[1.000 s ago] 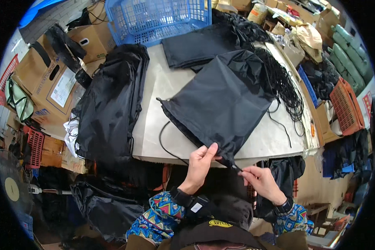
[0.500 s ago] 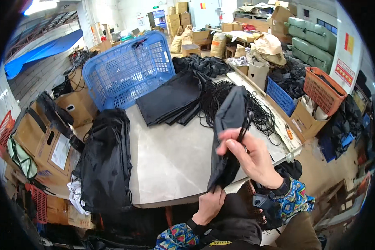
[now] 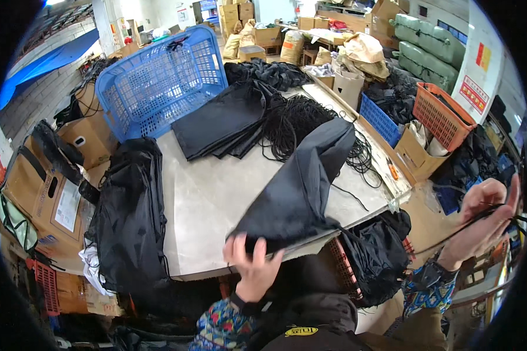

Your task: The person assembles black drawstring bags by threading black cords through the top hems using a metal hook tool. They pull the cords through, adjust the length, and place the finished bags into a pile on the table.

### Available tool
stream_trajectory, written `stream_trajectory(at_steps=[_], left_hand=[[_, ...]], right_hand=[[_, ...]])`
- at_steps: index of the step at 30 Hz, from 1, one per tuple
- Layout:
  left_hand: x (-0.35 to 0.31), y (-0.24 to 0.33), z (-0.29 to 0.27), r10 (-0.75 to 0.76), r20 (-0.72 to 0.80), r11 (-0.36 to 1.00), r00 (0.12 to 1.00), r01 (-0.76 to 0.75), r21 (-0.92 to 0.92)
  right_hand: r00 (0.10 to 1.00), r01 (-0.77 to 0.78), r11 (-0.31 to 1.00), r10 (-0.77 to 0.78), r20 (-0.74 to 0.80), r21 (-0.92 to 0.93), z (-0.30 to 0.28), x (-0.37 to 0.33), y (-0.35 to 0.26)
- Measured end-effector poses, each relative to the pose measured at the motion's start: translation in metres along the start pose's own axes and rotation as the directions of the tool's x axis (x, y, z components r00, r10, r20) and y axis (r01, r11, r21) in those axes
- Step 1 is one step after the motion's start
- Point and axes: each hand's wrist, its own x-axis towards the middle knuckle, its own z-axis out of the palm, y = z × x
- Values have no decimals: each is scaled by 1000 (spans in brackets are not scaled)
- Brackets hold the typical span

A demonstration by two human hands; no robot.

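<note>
A black drawstring bag [image 3: 301,184] hangs bunched over the near edge of the grey table [image 3: 202,202]. My left hand [image 3: 253,263] grips its lower gathered end at the table edge. Far out to the right, my right hand [image 3: 486,219] is closed on a black cord [image 3: 451,231] that runs taut back toward the bag. Further back on the table lie a flat stack of black bags [image 3: 225,120] and a tangle of black cords [image 3: 298,120].
A blue plastic basket [image 3: 158,82] stands tilted at the table's back left. A heap of black bags [image 3: 129,210] drapes over the left edge. Cardboard boxes [image 3: 41,181] stand left; an orange crate [image 3: 442,114] and blue crate [image 3: 380,117] sit right.
The bag has been lifted from flat on the table and bunched up. My right hand has swung far out to the right, pulling the cord through. My left hand has dropped to the bag's lower end.
</note>
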Motion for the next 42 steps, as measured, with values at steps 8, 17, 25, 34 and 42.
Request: stream_trajectory(at_steps=[8,17,25,34,42], left_hand=[[136,-8,54,-281,-160,915,946,214,-341],[93,-151,22,-672,-476,740,567,538,-405],[-11,-242,-224,-620,-665,225,416,907,356],[38,-314,-99,-287,88,881,954,227,415],[0,-552,49,-487,573,870,660,303,390]], right_hand=[[824,-245,948,313,471,-202,-47,-5,27],[806,-462,786,566,176,-412,-158,21,174],[846,-223,768,458,272,-600,-233,-36,327],[577,-495,654,740,345,-572,-92,-84,250],[412,-231,655,736,538,-719,-68,-117,220]])
